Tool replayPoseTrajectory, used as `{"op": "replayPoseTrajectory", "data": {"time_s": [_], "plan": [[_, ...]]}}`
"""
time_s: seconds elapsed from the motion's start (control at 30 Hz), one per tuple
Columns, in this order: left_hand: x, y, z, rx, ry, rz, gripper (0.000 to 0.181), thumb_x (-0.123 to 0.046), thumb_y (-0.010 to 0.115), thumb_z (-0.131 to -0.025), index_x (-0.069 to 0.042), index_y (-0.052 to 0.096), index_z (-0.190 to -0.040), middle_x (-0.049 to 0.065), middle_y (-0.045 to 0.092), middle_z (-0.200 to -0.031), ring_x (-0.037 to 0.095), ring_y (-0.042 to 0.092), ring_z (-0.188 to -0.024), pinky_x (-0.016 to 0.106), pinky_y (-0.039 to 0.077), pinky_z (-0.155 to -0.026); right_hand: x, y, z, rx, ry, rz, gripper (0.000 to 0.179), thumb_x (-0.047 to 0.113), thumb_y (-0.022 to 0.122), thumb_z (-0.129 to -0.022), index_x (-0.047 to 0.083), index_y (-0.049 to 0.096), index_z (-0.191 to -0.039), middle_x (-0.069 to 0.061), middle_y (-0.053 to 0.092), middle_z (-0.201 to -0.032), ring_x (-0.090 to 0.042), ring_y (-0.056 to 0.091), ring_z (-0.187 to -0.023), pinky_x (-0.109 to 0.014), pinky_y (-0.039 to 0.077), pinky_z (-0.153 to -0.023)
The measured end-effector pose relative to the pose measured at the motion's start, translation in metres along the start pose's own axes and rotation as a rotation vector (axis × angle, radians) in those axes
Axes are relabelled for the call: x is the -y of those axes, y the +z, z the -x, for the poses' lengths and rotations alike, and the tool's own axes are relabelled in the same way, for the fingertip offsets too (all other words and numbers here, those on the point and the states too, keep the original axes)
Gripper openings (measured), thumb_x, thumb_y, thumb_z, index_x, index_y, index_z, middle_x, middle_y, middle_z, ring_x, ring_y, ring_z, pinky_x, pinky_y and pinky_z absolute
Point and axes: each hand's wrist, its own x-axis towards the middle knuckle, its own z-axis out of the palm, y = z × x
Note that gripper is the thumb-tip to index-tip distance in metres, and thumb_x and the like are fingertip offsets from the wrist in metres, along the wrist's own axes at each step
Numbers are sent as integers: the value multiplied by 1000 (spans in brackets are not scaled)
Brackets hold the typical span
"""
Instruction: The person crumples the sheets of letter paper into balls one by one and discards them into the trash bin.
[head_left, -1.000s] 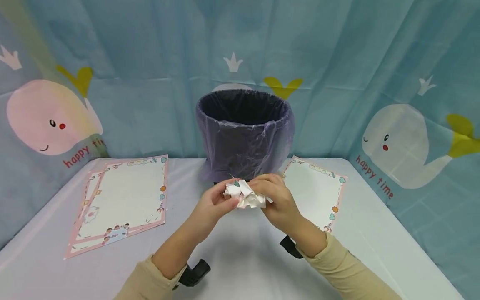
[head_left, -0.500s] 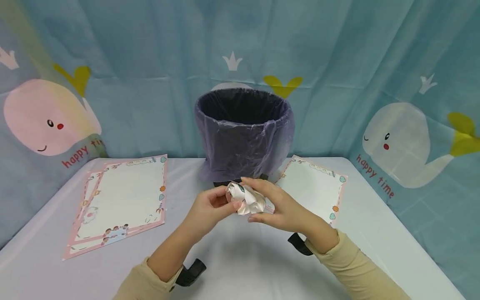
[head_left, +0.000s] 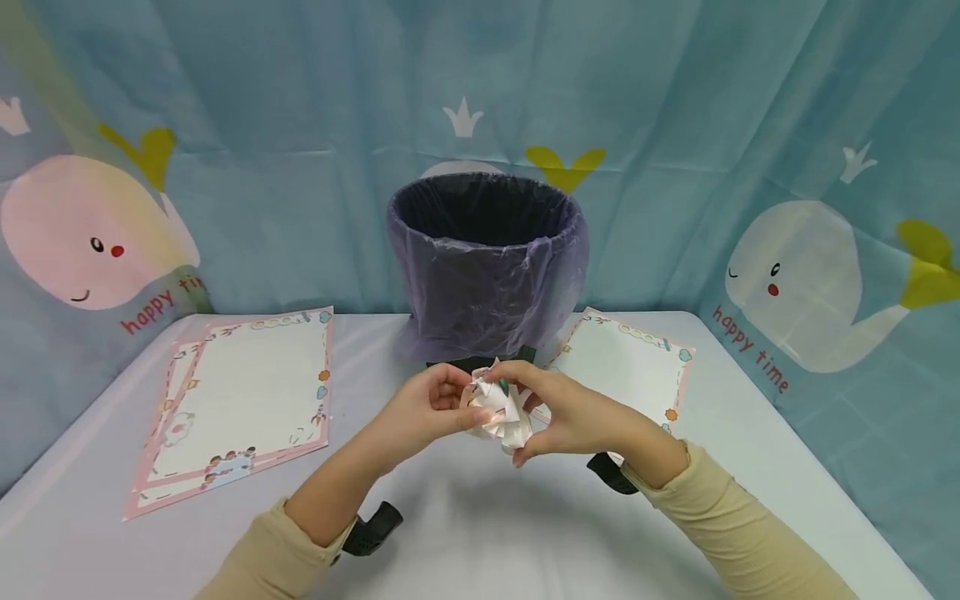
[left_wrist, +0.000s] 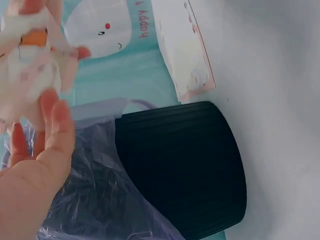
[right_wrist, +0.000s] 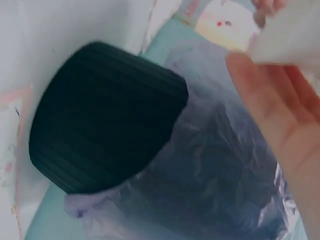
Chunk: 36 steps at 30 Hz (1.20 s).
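A crumpled ball of white paper [head_left: 501,410] is between both hands, in front of the bin in the head view. My left hand [head_left: 423,410] grips its left side, thumb on the near face and fingers behind. Around the right side, my right hand [head_left: 581,417] holds it with the index finger on top and the thumb low. Printed colour shows on the paper [left_wrist: 35,65] in the left wrist view. Only a white corner of the paper [right_wrist: 290,40] appears at the upper right of the right wrist view, above the fingers [right_wrist: 260,85].
Behind the hands stands a dark trash bin [left_wrist: 185,165] lined with a purple plastic bag [head_left: 487,287]. Pink-bordered sheets [head_left: 247,383] overlap at the table's left, and another bordered sheet [head_left: 630,367] lies at right. A blue whale-print curtain [head_left: 300,100] surrounds the white table [head_left: 465,533].
The paper ball has been turned and pressed between the hands. My right hand has shifted slightly right, its thumb now lower on the ball; the left hand keeps its grip.
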Motion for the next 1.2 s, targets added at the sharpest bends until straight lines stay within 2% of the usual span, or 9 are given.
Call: {"op": "replayPoseTrajectory", "data": {"time_s": [0.13, 0.23, 0.33, 0.43, 0.63, 0.73, 0.9, 1.1, 1.2], "plan": [[-1, 6, 2, 5, 4, -57, 59, -24, 68, -93, -8, 40, -143, 11, 51, -133, 25, 51, -115, 39, 49, -91, -1, 6, 0, -131, -39, 82, 83, 3, 88, -67, 6, 35, -131, -12, 57, -114, -18, 59, -91, -29, 55, -75], [-3, 12, 4, -2, 13, -43, 67, -26, 67, -93, -18, 34, -150, 7, 47, -139, 24, 47, -122, 40, 47, -94, -1, 9, 0, -201, -43, 159, 85, 4, 88, -67, 6, 33, -131, -14, 56, -116, -21, 60, -95, -29, 55, -75], [-2, 17, 4, -39, 43, 26, 63, -21, 69, -92, -13, 39, -147, 10, 53, -132, 23, 55, -115, 36, 49, -93, 1, 11, 1, -235, -31, 214, 85, 4, 88, -67, 6, 31, -130, -15, 56, -119, -23, 59, -100, -31, 55, -78], [-1, 19, 4, -63, 83, 58, 58, -14, 70, -90, -7, 45, -142, 13, 58, -122, 22, 61, -103, 31, 52, -85, 4, 11, 1, -229, -29, 228, 85, 2, 87, -69, 5, 28, -130, -16, 53, -121, -24, 57, -104, -32, 54, -80], [4, 18, 3, -117, 180, 13, 49, -6, 73, -87, 1, 55, -132, 11, 62, -109, 19, 62, -86, 25, 53, -73, 9, 12, 1, -180, -22, 114, 86, -3, 83, -73, 1, 25, -137, -20, 46, -128, -26, 57, -103, -32, 55, -80], [3, 19, 2, -138, 195, 8, 44, -3, 74, -85, 3, 58, -126, 9, 63, -103, 17, 61, -81, 25, 53, -70, 10, 13, -1, -183, 7, 42, 81, -2, 84, -72, 4, 30, -133, -18, 49, -123, -24, 59, -100, -31, 56, -79], [1, 23, -2, -191, 133, 43, 36, -3, 76, -82, 3, 63, -115, 7, 66, -96, 15, 61, -76, 25, 53, -66, 6, 17, -4, -233, -54, -40, 67, -11, 83, -68, 1, 37, -115, -18, 55, -106, -22, 63, -85, -29, 57, -69], [6, 30, -4, -292, 20, 173, 26, -4, 75, -83, 5, 64, -105, 3, 63, -82, 14, 57, -71, 23, 50, -64, -2, 28, -7, -352, -126, -96, 57, -20, 79, -65, -2, 44, -107, -24, 59, -97, -24, 65, -77, -30, 57, -60], [10, 29, -5, -295, 3, 199, 27, -7, 74, -84, 5, 65, -106, 2, 62, -81, 14, 57, -71, 24, 51, -66, -8, 34, -7, -412, -163, -93, 51, -16, 80, -67, -3, 47, -103, -24, 59, -94, -21, 64, -76, -28, 56, -57]]}}
